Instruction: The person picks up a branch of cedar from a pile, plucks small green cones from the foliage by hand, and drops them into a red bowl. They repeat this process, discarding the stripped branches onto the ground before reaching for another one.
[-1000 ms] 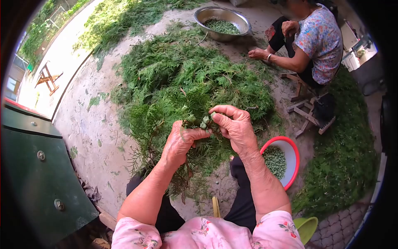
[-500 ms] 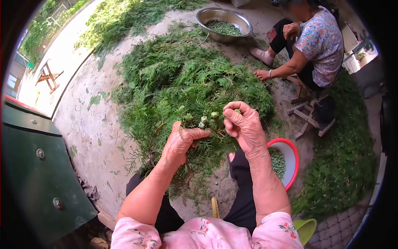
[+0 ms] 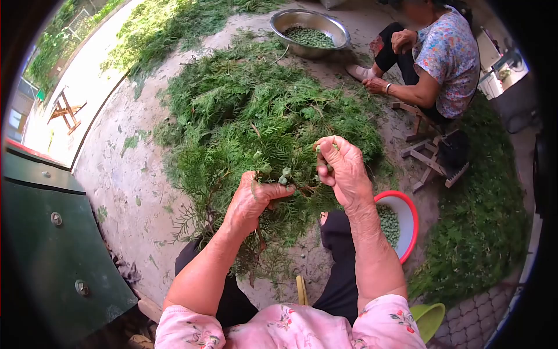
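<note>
Left hand clenched around a cone-bearing sprig, cones sticking out at its 2 o'clock. Right hand, farther out at left's 2 o'clock, has thumb and fingers pinching at least one green cone. Red-rimmed bowl sits at right's 4-5 o'clock, greenery pile at its 10.
</note>
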A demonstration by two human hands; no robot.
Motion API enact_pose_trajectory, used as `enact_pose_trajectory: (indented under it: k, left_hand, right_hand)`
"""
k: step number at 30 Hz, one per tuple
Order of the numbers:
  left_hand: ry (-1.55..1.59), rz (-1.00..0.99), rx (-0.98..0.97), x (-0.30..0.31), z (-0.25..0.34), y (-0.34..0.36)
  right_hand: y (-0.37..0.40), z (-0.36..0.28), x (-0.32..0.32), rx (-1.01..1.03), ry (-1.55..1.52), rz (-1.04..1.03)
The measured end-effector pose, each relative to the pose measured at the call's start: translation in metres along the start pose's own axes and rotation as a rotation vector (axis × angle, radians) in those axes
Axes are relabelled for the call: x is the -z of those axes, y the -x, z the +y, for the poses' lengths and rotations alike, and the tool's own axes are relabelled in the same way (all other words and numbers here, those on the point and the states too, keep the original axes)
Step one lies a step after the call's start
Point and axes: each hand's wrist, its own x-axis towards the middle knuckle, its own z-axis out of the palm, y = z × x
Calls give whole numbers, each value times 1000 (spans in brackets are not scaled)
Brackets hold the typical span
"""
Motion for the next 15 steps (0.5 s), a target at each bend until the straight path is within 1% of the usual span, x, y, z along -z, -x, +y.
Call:
enact_pose_trajectory:
  k: [1, 3, 4, 5, 6, 9, 10, 11, 12, 13, 15]
  left_hand:
    - [-1, -1, -1, 0, 0, 0]
    - [127, -38, 24, 1, 0, -1]
    - [128, -41, 21, 1, -1, -2]
    - [203, 20, 67, 1, -3, -3]
    - [277, 81, 114, 1, -6, -4]
    - [294, 47, 132, 3, -9, -5]
    - [300, 45, 129, 5, -10, -6]
    - [313, -6, 166, 8, -10, -7]
    - [325, -54, 202, 11, -9, -7]
    - [332, -51, 198, 10, -7, -5]
    - [365, 0, 79, 6, -2, 2]
  right_hand:
    - [-1, -6, 3, 38, -27, 4]
    - [1, -16, 18, 108, -43, 60]
    - [4, -20, 27, 117, -43, 125]
    - [7, -25, 38, 125, -44, 189]
    - [11, -29, 61, 112, 0, 232]
    - [30, -30, 124, 90, 243, 377]
    - [40, -25, 142, 55, 366, 454]
    - [53, -18, 162, 19, 490, 528]
    - [67, -8, 191, -47, 567, 576]
    - [83, 3, 216, -113, 643, 621]
    - [118, 23, 243, -256, 776, 796]
